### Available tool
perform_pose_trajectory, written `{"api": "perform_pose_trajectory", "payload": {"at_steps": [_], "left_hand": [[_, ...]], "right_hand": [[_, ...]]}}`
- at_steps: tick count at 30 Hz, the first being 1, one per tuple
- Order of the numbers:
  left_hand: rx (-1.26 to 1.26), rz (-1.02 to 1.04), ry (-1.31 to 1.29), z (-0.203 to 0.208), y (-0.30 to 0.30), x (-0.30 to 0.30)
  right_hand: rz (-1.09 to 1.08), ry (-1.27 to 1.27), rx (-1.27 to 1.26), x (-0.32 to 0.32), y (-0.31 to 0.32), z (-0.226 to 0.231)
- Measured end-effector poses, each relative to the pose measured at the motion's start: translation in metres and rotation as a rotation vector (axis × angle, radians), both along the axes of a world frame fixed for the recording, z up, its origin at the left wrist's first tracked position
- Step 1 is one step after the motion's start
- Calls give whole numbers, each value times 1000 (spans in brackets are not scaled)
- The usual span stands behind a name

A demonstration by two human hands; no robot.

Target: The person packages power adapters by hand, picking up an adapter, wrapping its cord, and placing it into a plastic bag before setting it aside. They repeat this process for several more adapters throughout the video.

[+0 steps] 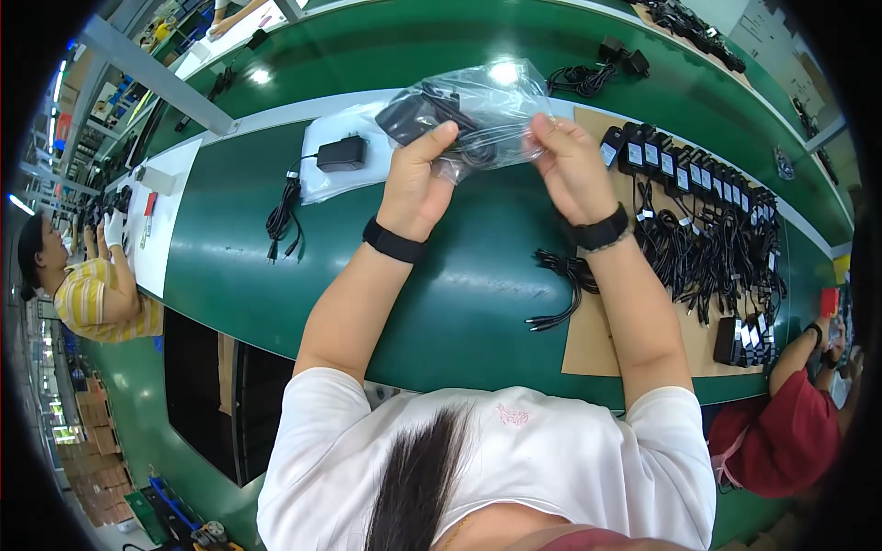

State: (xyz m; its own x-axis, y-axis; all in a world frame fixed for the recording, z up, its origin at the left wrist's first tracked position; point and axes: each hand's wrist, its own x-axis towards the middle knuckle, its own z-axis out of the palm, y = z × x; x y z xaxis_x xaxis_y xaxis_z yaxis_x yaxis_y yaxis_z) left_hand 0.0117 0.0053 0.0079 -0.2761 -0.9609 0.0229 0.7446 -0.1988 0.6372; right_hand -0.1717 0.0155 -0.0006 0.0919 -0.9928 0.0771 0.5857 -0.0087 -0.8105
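Above the green bench (459, 303) I hold up a clear plastic bag (510, 96) in both hands. Inside it lie a black power adapter (411, 115) and its coiled cord. My left hand (418, 188) is closed on the bag's left side by the adapter, thumb on top. Pinched between the thumb and fingers of my right hand (579, 174) is the bag's right edge. Left of my left hand, another black adapter (341, 154) rests on a stack of flat clear bags (372, 170). Its bundled cord (283, 216) trails onto the bench.
Several black adapters (684, 174) with bundled cords line a cardboard sheet (593, 344) at right. A black cable bundle (570, 275) lies by the sheet's left edge. Another corded adapter (597, 73) sits farther back. Co-workers sit at left (101, 294) and right (772, 432).
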Motion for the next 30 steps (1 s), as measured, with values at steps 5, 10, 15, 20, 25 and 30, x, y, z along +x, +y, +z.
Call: {"api": "perform_pose_trajectory", "payload": {"at_steps": [5,10,15,20,25,30], "left_hand": [[-2,-1,49,5,4,-9],[8,-12,126,10,10,-11],[-34,47,173,15,18,-23],[-192,127,-46,12,34,-36],[-307,175,-272,3,33,-43],[-357,365,-550,29,23,-16]], "right_hand": [[-247,181,-134,-5,11,28],[-409,132,-414,-10,14,48],[94,-148,-160,23,31,30],[54,-170,-24,41,33,30],[-217,61,-102,29,25,29],[-566,714,-423,4,15,28]]}}
